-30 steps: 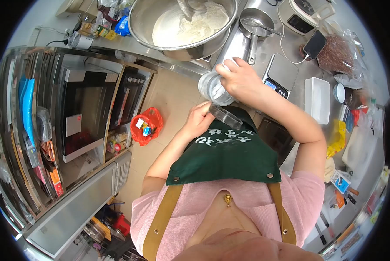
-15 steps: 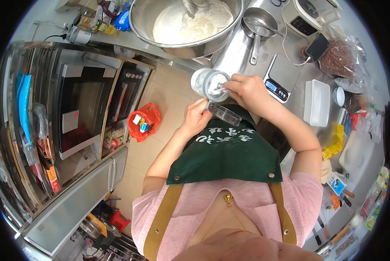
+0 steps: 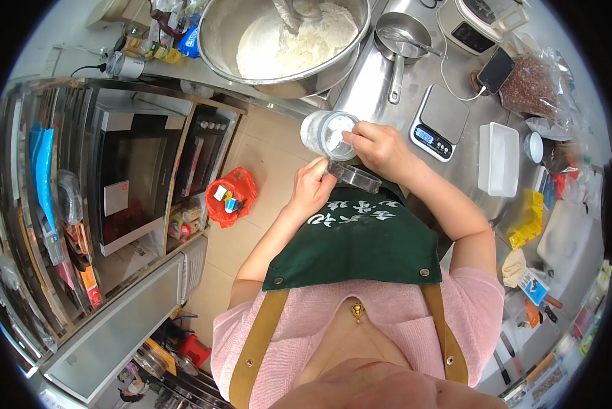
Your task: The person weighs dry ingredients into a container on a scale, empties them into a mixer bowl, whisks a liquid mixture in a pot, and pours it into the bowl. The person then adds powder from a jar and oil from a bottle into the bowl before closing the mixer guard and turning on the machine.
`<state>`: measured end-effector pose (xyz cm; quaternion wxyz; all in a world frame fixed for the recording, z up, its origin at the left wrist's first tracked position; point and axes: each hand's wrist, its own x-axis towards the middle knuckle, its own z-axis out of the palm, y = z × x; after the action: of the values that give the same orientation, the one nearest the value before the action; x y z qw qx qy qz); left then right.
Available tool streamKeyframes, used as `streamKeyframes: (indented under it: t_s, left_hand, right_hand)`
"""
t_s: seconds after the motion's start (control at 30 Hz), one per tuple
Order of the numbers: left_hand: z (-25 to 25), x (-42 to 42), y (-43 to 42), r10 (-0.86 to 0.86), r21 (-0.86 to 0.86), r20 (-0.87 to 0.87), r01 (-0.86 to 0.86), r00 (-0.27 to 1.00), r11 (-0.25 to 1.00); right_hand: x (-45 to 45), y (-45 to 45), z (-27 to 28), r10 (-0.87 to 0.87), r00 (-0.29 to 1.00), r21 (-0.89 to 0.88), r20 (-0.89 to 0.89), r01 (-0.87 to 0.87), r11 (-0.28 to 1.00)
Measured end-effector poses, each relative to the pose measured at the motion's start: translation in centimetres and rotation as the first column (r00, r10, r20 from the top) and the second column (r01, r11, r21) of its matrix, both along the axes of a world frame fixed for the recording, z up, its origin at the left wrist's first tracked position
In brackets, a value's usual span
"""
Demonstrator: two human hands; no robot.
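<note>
A clear jar point(image 3: 312, 133) with white powder inside is tilted in front of my apron, its round mouth toward me. My left hand point(image 3: 309, 187) is closed at the jar's near side, where a clear lid point(image 3: 355, 178) hangs open beside the rim. My right hand point(image 3: 381, 150) pinches at the mouth of the jar, fingertips at its opening. What those fingers hold, if anything, is hidden by the hand and rim.
A large steel mixing bowl point(image 3: 214, 48) with flour and a mixer hook stands ahead. On the counter are a saucepan point(image 3: 396, 85), a digital scale point(image 3: 445, 112), a white tray point(image 3: 484, 160) and a phone point(image 3: 497, 70). A red bin bag point(image 3: 241, 183) sits on the floor, left.
My right fingers have shifted slightly at the jar's mouth. The lid is turned a little. The whole view has shifted slightly with my head.
</note>
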<state>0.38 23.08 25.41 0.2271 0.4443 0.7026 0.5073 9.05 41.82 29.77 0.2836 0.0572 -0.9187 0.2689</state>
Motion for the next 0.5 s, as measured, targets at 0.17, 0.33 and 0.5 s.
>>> streamKeyframes:
  t_s: [0.17,0.33,0.5]
  left_hand:
    - [0.2,0.0,0.2,-0.005,0.025,-0.017,0.005,1.000,1.000]
    - [1.0,0.4,0.5,0.015,0.035,0.035,-0.016,0.999,0.999]
    - [1.4,0.4,0.6,0.040,0.035,0.053,-0.042,0.998,0.999]
  right_hand:
    - [0.2,0.1,0.1,-0.002,0.998,-0.037,-0.058,0.000,0.999]
    - [0.7,0.1,0.0,-0.014,0.995,-0.076,-0.098,0.006,0.997]
    - [1.8,0.1,0.4,-0.028,0.994,-0.086,-0.104,0.019,0.996]
